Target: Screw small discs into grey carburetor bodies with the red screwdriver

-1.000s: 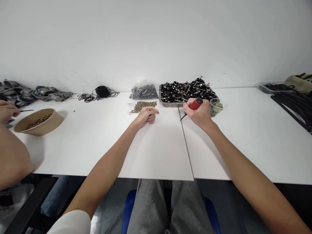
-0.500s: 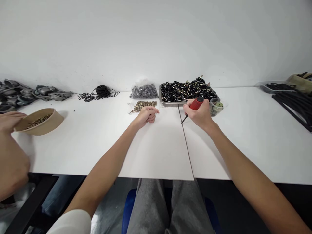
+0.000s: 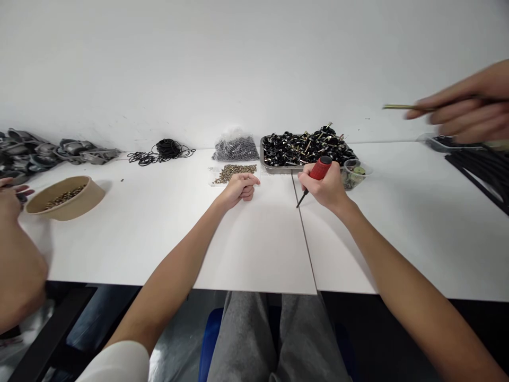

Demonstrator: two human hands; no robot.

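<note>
My left hand (image 3: pixel 239 188) rests on the white table (image 3: pixel 254 239) with its fingers curled in, right beside a flat pile of small brass-coloured pieces (image 3: pixel 233 172); what it pinches, if anything, is hidden. My right hand (image 3: pixel 326 188) is closed round a red-handled screwdriver (image 3: pixel 316 176), its dark tip touching the table near the seam between the two tabletops. Behind that hand stands a metal tray (image 3: pixel 274 168) heaped with black parts, and a small clear cup (image 3: pixel 353 174) sits just to its right.
A bag of dark small parts (image 3: pixel 235 149) and black rubber rings (image 3: pixel 163 150) lie along the wall. A brown bowl (image 3: pixel 66 198) and grey castings (image 3: pixel 59 151) are at left, near another person's hand (image 3: pixel 10 193). A blurred hand (image 3: pixel 465 109) holding a thin rod enters top right above black strips (image 3: pixel 485 170).
A blurred hand with a thin rod has come into view at the top right. The person at left has pulled their hand back from the bowl. My own hands have barely moved.
</note>
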